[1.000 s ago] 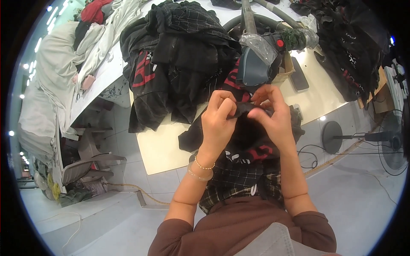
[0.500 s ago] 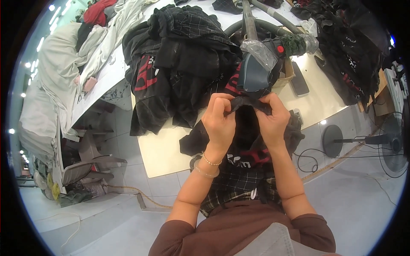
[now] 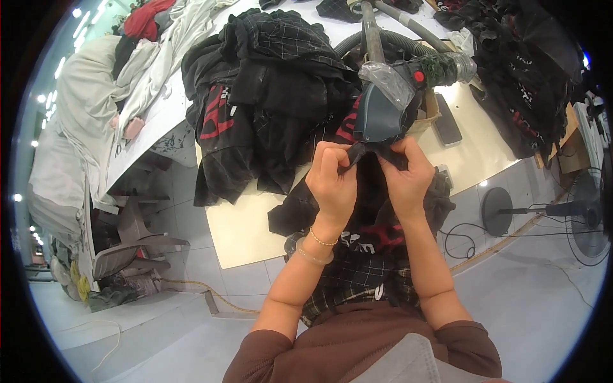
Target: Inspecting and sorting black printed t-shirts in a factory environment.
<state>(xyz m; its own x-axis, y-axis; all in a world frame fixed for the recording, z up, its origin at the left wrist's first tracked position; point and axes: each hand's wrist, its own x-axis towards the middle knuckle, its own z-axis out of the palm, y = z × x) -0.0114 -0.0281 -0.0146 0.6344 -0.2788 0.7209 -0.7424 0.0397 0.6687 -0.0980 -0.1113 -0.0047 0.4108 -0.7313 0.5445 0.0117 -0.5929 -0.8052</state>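
A black garment (image 3: pixel 368 185) with red and white print hangs down toward my lap. My left hand (image 3: pixel 332 175) pinches its upper edge from the left, fingers curled. From the right, my right hand (image 3: pixel 407 175) grips the same edge between thumb and fingers. The stretch of cloth between my hands lies right at the lower end of a dark blue-grey machine head (image 3: pixel 378 115), which has clear plastic wrapped over its upper part. Whether the cloth touches the machine's opening is hidden.
A heap of black garments (image 3: pixel 268 96) lies left of the machine; more dark clothes (image 3: pixel 523 83) lie at right. A dark phone-like slab (image 3: pixel 447 119) rests on the pale table (image 3: pixel 239 236). Ribbed hose (image 3: pixel 399 39) runs behind. A fan (image 3: pixel 584 214) stands at far right.
The cloth edge between my hands has gone from a raised arch to a dip under the machine head. My left hand has shifted slightly right and down.
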